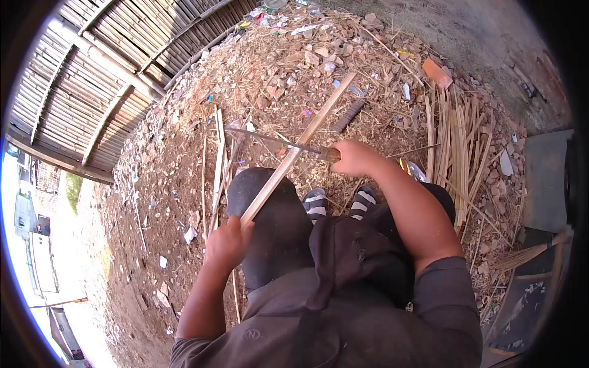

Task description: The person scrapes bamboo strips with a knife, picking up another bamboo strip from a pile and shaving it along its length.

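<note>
My left hand (227, 243) grips the near end of a long bamboo strip (307, 132), which slants up and away to the right over my raised knee. My right hand (354, 157) is closed around the wooden handle of a long knife (270, 140). The blade lies crosswise on the strip, its tip pointing left, and meets the strip about halfway along its length. My feet in striped sandals (339, 203) rest on the ground below the knife.
A pile of split bamboo strips (461, 149) lies on the ground at the right. A few loose strips (218, 161) lie at the left. Debris, stones and shavings cover the dirt. A bamboo fence (98, 80) runs along the upper left.
</note>
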Demonstrator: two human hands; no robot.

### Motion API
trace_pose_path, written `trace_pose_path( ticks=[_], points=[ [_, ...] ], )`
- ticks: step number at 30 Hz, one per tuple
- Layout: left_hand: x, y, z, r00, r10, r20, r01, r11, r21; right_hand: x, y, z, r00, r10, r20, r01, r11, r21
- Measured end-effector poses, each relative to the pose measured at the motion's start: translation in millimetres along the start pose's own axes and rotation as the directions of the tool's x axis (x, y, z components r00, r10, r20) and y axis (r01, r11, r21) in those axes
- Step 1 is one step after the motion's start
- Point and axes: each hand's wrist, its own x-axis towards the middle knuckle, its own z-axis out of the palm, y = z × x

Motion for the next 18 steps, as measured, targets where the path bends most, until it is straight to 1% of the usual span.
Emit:
trace_pose_path(
  ticks=[3,4,6,7,8,11,12,15,16,18],
  points=[
    [-1.1,0.3,3.0,0.999,0.025,-0.045,-0.026,1.0,-0.008,-1.6,-9.1,5.4,0.999,-0.035,-0.003,0.035,0.999,-0.042],
    [-0.7,2.1,1.3,0.999,0.014,-0.043,-0.014,1.0,-0.005,-5.8,-19.6,3.0,0.992,-0.125,-0.01,0.12,0.97,-0.211],
    [-1.4,6.0,-1.5,1.0,-0.007,-0.026,0.008,1.0,0.004,-8.0,-38.1,5.9,0.969,-0.245,0.038,0.24,0.889,-0.389],
    [-0.3,1.5,1.0,0.999,0.016,-0.03,-0.016,1.0,-0.011,-8.7,-41.4,8.5,0.952,-0.297,0.072,0.295,0.833,-0.467],
    [1.1,-8.1,5.2,0.999,0.038,-0.035,-0.039,0.999,-0.025,-7.6,-35.3,11.2,0.948,-0.319,0.01,0.288,0.839,-0.462],
    [-3.0,-9.9,2.3,0.999,0.045,-0.019,-0.046,0.999,-0.026,12.0,4.3,-1.1,0.974,-0.15,-0.169,0.067,0.905,-0.42],
    [0.8,-6.4,-0.4,0.999,0.043,-0.025,-0.044,0.999,-0.022,9.4,-4.3,-3.8,0.989,-0.094,-0.116,0.03,0.885,-0.465],
    [-0.4,-3.6,3.0,1.0,0.007,-0.026,-0.007,1.0,-0.004,3.1,-10.5,-5.9,0.994,-0.033,-0.103,-0.008,0.929,-0.371],
    [2.1,-2.6,1.7,1.0,0.003,-0.018,-0.003,1.0,-0.005,-1.9,-16.2,-10.3,0.997,0.002,-0.08,-0.027,0.953,-0.301],
    [-0.3,-1.5,2.3,1.0,-0.017,0.012,0.017,1.0,-0.012,-1.5,-6.8,-3.7,0.999,0.035,-0.011,-0.036,0.991,-0.131]
  ],
)
